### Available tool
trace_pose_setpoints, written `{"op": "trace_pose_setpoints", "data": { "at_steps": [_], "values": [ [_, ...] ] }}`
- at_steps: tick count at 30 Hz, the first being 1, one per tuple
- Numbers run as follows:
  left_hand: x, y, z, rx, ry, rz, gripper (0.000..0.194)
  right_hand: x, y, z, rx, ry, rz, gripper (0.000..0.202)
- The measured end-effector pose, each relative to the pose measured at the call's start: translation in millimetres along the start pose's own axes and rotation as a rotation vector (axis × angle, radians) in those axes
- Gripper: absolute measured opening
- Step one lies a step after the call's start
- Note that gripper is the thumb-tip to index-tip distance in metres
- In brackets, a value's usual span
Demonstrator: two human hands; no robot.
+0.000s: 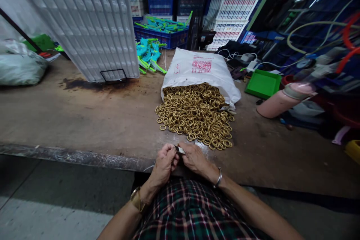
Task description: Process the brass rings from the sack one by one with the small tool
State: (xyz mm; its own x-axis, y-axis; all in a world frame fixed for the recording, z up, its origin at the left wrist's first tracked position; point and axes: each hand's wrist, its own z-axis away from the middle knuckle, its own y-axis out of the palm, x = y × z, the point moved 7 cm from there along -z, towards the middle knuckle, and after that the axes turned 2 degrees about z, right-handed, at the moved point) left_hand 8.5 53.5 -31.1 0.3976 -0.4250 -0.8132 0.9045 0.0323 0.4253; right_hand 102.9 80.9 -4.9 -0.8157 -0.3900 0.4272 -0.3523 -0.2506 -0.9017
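Note:
At the table's front edge, my left hand (167, 158) and my right hand (195, 159) meet with fingers closed. Between them shows a small flat pale piece (181, 150), blade-like, with a dark part at its left end. The right fingers grip the pale piece. What the left fingertips pinch beside the dark end is too small to make out. Just beyond both hands lies a heap of gold-coloured metal rings (197, 114), spilling from the mouth of a white sack (191, 65) with red print. One ring (162, 128) lies apart at the heap's left.
A brown table (84, 120) carries a tall ribbed translucent panel (92, 18) at the left. On the right are a green tray (263, 83) and a pink bottle (284, 101). Behind stand a blue crate (171, 40) of turquoise-green parts and stacked crates (233, 3).

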Motion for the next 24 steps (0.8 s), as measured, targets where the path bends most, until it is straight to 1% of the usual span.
{"op": "trace_pose_setpoints", "data": {
  "at_steps": [4, 10, 12, 14, 16, 18, 20, 22, 24],
  "values": [
    [-1, -2.2, 0, -0.013, 0.032, -0.078, 0.037, 0, 1, -1, 0.030, 0.019, 0.072, 0.029],
    [-7, -0.3, 4, -0.032, 0.071, -0.213, 0.038, -2, 5, -1, 0.061, 0.017, 0.089, 0.028],
    [-10, 4.7, 10, 0.005, 0.072, -0.251, 0.037, -10, 6, -2, 0.058, 0.049, 0.105, 0.027],
    [-12, 12.4, 17, 0.084, 0.063, -0.256, 0.036, -24, 4, -2, 0.036, 0.108, 0.128, 0.025],
    [-14, 18.9, 22, 0.154, 0.029, -0.201, 0.035, -38, 0, -2, -0.016, 0.161, 0.146, 0.022],
    [-13, 21.6, 23, 0.178, -0.031, -0.103, 0.035, -47, -5, -2, -0.088, 0.187, 0.146, 0.020],
    [-11, 21.1, 21, 0.160, -0.096, -0.014, 0.037, -51, -10, -2, -0.146, 0.232, 0.132, 0.022],
    [-8, 14.1, 16, 0.055, -0.132, 0.032, 0.040, -53, -11, -3, -0.163, 0.266, 0.124, 0.023],
    [-2, 6.9, 11, -0.037, -0.195, 0.027, 0.045, -55, -13, -6, -0.183, 0.314, 0.173, 0.025]
  ]
}}
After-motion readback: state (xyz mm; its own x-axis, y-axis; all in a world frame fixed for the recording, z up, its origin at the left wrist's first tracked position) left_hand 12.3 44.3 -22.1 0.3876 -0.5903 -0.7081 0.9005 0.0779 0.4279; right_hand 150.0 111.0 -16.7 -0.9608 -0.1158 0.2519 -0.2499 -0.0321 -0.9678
